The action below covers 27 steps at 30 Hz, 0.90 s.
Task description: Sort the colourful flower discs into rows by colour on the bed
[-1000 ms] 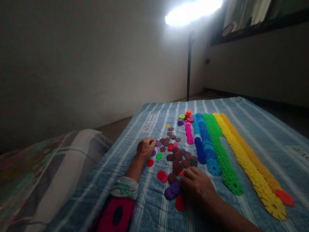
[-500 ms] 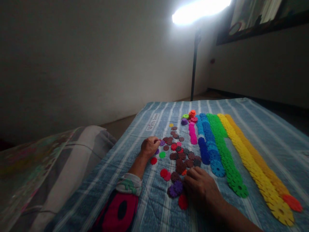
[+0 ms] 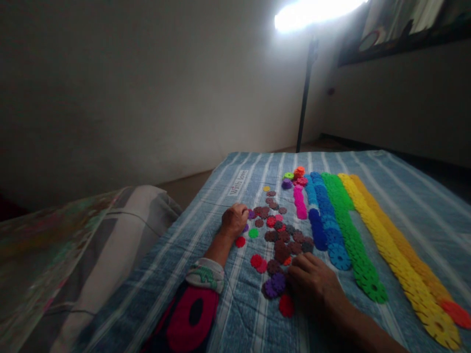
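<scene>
My left hand (image 3: 234, 220) rests at the left edge of a loose pile of notched plastic discs, its fingers curled in. A purple disc (image 3: 251, 214) lies at its fingertips; what the fingers pinch, if anything, is hidden. Nearby lie a green disc (image 3: 253, 233) and a red disc (image 3: 240, 241). At the near end of the pile is my right hand (image 3: 312, 279), fingers bent downward beside purple discs (image 3: 275, 284); its fingertips are out of sight. Just below it lies another red disc (image 3: 286, 305). Brown discs (image 3: 282, 250) fill the pile's middle.
Overlapping rows of blue discs (image 3: 326, 211), green discs (image 3: 353, 245) and yellow discs (image 3: 397, 264) stretch along the right, beside a short pink row (image 3: 300, 202). Everything lies on a striped blue cloth (image 3: 206, 215). A lit lamp (image 3: 320, 13) stands behind.
The whole view has shifted, so things appear a little further right. My left fingers look more curled in beside the purple disc. My right hand stays by the purple discs.
</scene>
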### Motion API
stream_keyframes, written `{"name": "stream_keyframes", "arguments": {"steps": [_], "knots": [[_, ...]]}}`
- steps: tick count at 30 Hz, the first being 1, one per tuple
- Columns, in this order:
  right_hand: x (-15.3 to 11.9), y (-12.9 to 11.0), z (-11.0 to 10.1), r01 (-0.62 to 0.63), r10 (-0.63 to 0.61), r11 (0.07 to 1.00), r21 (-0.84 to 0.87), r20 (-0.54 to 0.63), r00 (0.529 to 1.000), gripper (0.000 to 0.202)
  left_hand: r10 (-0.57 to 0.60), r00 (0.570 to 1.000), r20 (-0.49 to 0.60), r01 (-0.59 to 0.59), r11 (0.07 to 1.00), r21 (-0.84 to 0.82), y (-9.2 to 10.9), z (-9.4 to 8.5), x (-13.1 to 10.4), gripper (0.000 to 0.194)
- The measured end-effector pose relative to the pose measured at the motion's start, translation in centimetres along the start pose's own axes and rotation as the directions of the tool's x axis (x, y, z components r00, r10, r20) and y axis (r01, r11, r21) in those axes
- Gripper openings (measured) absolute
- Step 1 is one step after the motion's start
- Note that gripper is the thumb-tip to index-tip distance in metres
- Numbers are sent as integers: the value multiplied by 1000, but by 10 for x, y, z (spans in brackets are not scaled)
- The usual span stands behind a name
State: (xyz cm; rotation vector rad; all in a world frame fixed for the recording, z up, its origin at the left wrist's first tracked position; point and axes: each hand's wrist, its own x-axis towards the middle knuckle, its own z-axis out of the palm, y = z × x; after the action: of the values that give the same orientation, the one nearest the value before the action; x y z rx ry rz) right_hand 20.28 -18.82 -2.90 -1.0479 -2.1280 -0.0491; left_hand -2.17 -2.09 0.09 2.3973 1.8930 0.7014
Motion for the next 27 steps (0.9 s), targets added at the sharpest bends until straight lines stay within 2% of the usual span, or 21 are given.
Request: {"name": "stream_keyframes", "arguments": {"steps": [5, 13, 19, 27], "knots": [[2, 0, -8, -7, 7, 1000, 3, -3, 1000, 25, 61, 998, -12, -60, 997, 50, 1, 2, 4, 17], [0, 9, -20, -78, 78, 966, -248, -10, 997, 18, 154, 985, -75, -154, 988, 1, -2, 9, 10, 15], [4, 10, -10, -85, 103, 963, -254, 59, 993, 11, 131, 991, -38, -131, 991, 0, -2, 11, 10, 17], [4, 1, 2, -52, 92, 958, -283, 131, 987, 28, 132, 990, -55, -134, 990, -36, -4, 13, 10, 17]]}}
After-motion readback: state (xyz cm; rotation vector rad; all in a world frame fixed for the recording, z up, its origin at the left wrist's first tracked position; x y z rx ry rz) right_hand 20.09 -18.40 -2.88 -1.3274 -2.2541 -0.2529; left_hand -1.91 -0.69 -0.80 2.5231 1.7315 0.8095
